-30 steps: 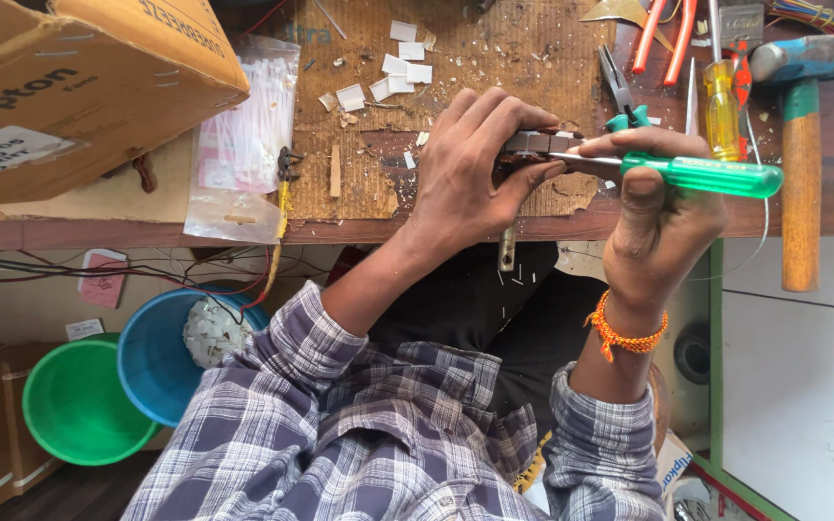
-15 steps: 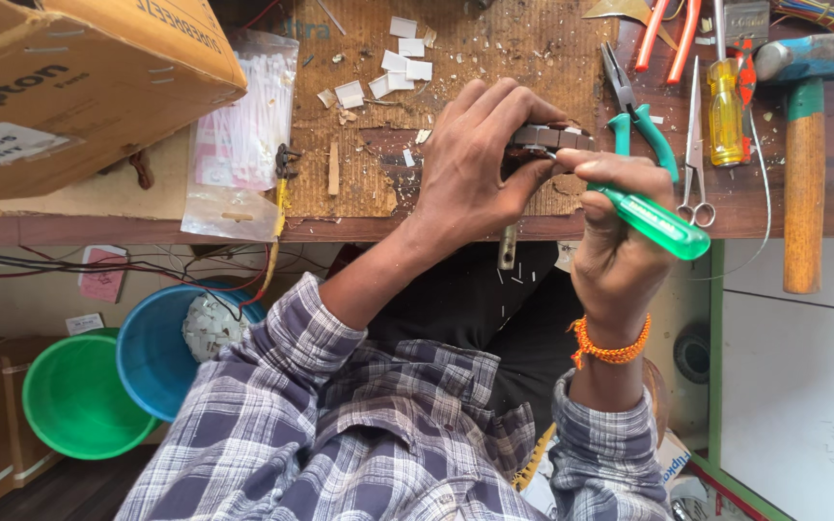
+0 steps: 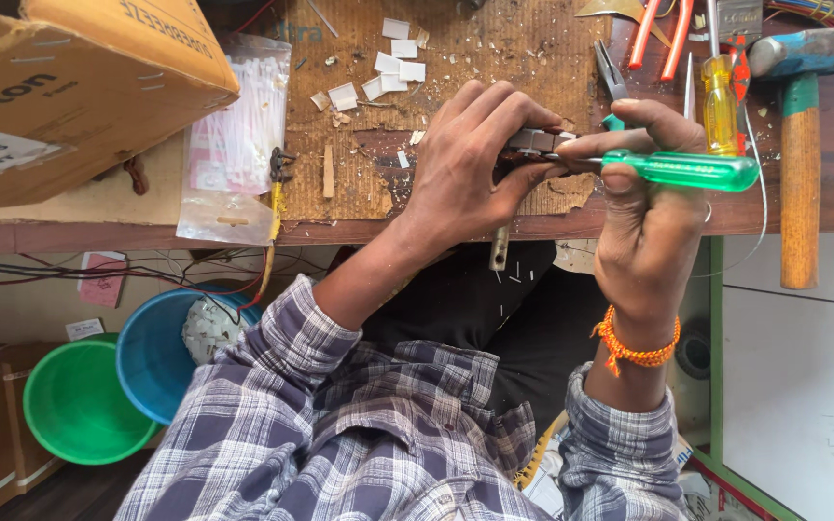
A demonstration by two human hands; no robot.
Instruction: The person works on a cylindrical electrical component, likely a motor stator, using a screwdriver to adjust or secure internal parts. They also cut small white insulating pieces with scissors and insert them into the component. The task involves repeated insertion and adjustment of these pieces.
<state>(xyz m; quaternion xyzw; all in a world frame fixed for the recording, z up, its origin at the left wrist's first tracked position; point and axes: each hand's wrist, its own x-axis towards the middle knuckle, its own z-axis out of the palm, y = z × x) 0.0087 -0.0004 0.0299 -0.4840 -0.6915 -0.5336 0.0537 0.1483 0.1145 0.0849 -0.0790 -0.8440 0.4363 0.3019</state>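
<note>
My left hand (image 3: 470, 164) curls around a small dark metal part (image 3: 537, 142) at the front edge of the wooden workbench (image 3: 803, 217). In my right hand (image 3: 649, 203) is a screwdriver with a clear green handle (image 3: 687, 170). It lies level, handle to the right, and its thin shaft meets the small part between my left fingers. An orange thread band circles my right wrist. Most of the part is hidden under my left fingers.
A cardboard box (image 3: 69, 87) and a bag of white cable ties (image 3: 234, 135) lie to the left. A yellow screwdriver (image 3: 721, 101), a hammer (image 3: 798, 145), pliers (image 3: 615, 77) and white scraps (image 3: 398, 58) sit on the bench. Blue (image 3: 161, 352) and green buckets (image 3: 79, 400) stand below.
The green screwdriver went from level to angled down and is level again now, its tip at the part. My left hand has kept its hold on the part.
</note>
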